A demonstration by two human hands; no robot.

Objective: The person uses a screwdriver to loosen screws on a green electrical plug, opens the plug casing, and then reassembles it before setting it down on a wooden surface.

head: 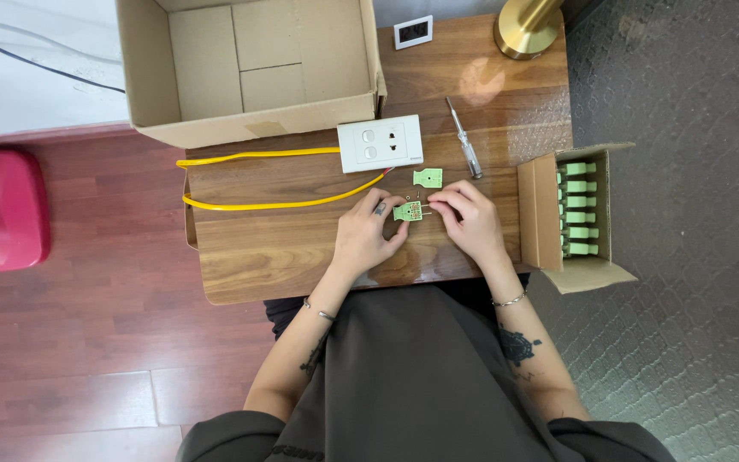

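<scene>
We pinch the small green plug [408, 210] between both hands: left hand [368, 233] fingers closed on its left edge, right hand [470, 218] fingers nipped at its right, low over the tabletop [284, 248], below the white socket [380, 144].

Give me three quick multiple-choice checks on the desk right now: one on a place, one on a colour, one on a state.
1. Where does the screwdriver lie?
A. Inside the big cardboard box
B. On the table right of the white socket panel
C. On the floor

2. What colour is the cable?
A. Yellow
B. Blue
C. Black

3. How is the small box of green plugs?
A. Taped shut
B. Open
C. Crushed flat

Answers: 1 B, it lies on the wood beside the white socket panel. 2 A, it loops yellow over the table. 3 B, its flaps stand open with plugs showing.
</scene>
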